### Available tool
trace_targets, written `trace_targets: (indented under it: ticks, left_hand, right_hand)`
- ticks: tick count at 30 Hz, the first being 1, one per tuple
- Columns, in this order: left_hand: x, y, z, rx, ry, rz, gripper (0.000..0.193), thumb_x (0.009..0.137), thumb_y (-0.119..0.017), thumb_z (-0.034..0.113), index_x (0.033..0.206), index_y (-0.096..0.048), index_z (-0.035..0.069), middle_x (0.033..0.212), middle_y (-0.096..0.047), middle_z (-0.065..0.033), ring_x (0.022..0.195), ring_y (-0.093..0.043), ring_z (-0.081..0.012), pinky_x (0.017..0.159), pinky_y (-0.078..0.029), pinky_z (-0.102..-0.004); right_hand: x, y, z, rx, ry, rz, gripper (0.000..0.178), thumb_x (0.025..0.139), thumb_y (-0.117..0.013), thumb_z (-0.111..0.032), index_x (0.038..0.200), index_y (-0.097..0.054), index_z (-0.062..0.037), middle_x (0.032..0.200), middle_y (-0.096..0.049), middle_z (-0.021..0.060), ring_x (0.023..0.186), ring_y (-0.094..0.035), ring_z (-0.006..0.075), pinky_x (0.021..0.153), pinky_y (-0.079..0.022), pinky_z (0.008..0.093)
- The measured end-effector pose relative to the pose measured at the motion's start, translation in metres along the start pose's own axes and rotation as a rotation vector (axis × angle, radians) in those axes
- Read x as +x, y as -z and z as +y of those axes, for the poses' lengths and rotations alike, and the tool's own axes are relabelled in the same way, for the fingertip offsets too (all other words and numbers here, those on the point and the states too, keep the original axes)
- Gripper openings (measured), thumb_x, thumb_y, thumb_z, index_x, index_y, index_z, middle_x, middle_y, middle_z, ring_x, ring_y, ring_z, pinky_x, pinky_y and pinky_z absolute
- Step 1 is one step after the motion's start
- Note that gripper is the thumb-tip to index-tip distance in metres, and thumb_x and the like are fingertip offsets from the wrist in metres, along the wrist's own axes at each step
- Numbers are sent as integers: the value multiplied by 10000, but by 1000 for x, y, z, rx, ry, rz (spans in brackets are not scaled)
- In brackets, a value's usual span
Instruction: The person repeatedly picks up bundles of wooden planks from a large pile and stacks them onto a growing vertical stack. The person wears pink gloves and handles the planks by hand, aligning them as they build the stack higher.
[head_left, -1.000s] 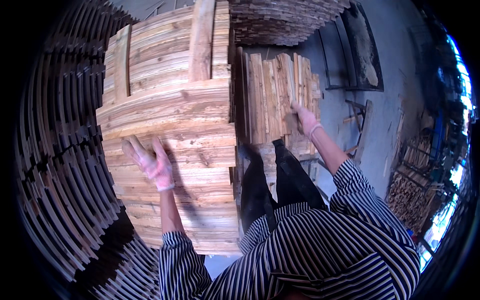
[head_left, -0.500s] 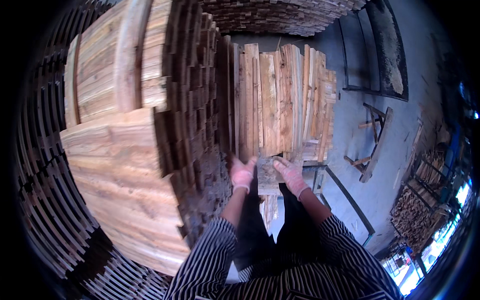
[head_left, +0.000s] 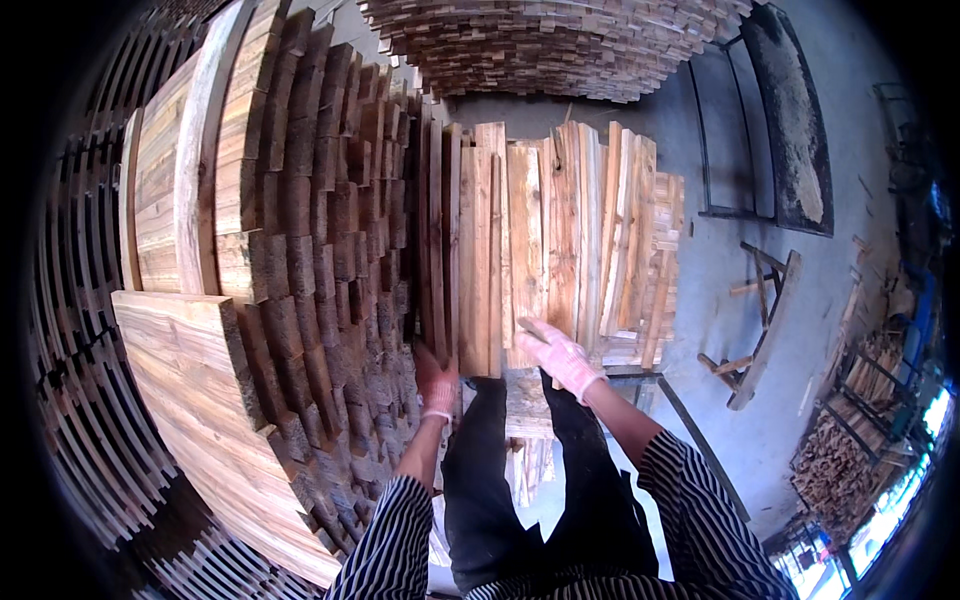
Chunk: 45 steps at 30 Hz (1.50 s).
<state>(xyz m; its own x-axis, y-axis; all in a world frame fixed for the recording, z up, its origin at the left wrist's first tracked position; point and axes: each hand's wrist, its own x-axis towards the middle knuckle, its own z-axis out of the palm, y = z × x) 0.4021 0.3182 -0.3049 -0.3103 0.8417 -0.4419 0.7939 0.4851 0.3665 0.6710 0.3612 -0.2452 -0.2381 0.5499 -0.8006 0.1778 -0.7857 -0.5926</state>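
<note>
In front of my legs lies a stack of pale wooden boards (head_left: 525, 220), placed side by side with their long edges running away from me. My right hand (head_left: 562, 360), in a pinkish glove, rests over the boards' near ends with its fingers stretched out. At the near left corner of the stack is my left hand (head_left: 437, 385), gloved alike. Its fingers point forward along the darker boards (head_left: 435, 250) there, partly lost in shadow, and the thumb stands apart. Neither hand is closed round a board.
A tall pile of boards (head_left: 330, 270) rises close on my left, with wide planed panels (head_left: 190, 370) on top. Another stack (head_left: 550, 45) stands at the far side. To the right are a wooden trestle (head_left: 765, 330), a dark metal-framed table (head_left: 790, 120) and a heap of wood pieces (head_left: 840, 470).
My left hand has moved left, to the stack's corner. My right hand has slid slightly left onto the boards' ends. The view has shifted, so the stack sits lower.
</note>
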Motion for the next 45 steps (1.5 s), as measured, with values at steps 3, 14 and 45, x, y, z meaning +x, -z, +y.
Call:
trace_targets:
  ticks: [3, 14, 45]
  left_hand:
    - [-36, 44, 72, -140, 16, -174, 854, 832, -751, 165, 1553, -330, -14, 1320, -611, -303, 1181, -639, -385, 1013, -509, -399]
    - [-256, 140, 124, -364, 25, -477, 1069, 807, -795, 539, 1583, -243, 53, 1493, -415, -288, 1306, -509, -487, 1074, -459, -478]
    - [36, 486, 67, -2156, 233, 201, 969, 941, -419, 802, 1549, -363, 50, 1511, -463, -196, 1361, -484, -342, 1153, -410, -485]
  right_hand:
    - [29, -5, -42, 107, -16, 11, 984, 916, -653, -631, 1628, -252, -83, 1614, -386, 209, 1514, -330, 355, 1249, -257, 447]
    - [-124, -46, -93, 630, 110, 15, 1044, 846, -819, -270, 1605, -173, 42, 1400, -565, 134, 1285, -554, 220, 1091, -453, 363]
    - [-79, -309, -489, -1329, 1073, -86, 861, 907, -519, -765, 1541, -452, -185, 1381, -543, 231, 1283, -548, 422, 1055, -467, 464]
